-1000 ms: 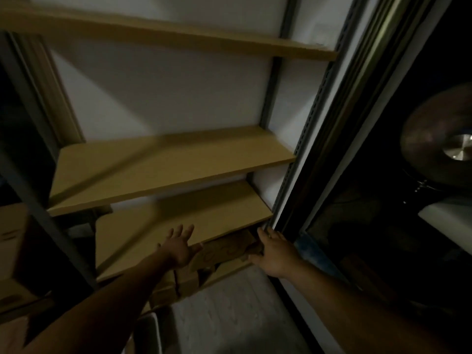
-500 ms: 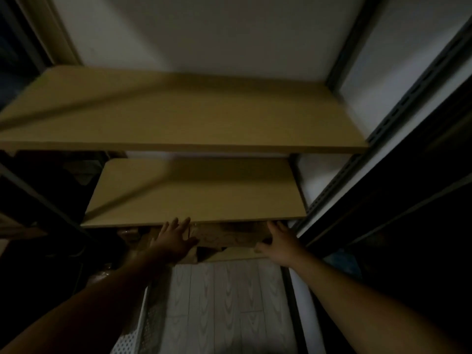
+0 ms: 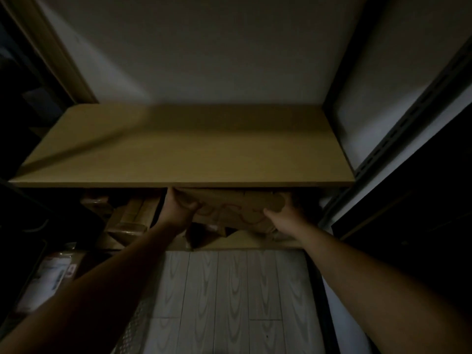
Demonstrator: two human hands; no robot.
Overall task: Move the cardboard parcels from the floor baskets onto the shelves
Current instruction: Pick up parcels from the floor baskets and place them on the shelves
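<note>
Cardboard parcel (image 3: 229, 209) hangs just under the front edge of the wooden shelf (image 3: 178, 149), held at both ends. The left hand (image 3: 178, 213) curls round its left end and the right hand (image 3: 283, 219) grips its right corner. It is flat and brown, with faint reddish squiggles too dim to read.

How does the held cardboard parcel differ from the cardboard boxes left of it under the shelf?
The flat brown cardboard parcel is gripped at its ends by the left hand and right hand; the cardboard boxes are untouched. The parcel's face shows curly reddish lines; the boxes look plain and darker. Both are brown cardboard, below the light wooden shelf.
</note>
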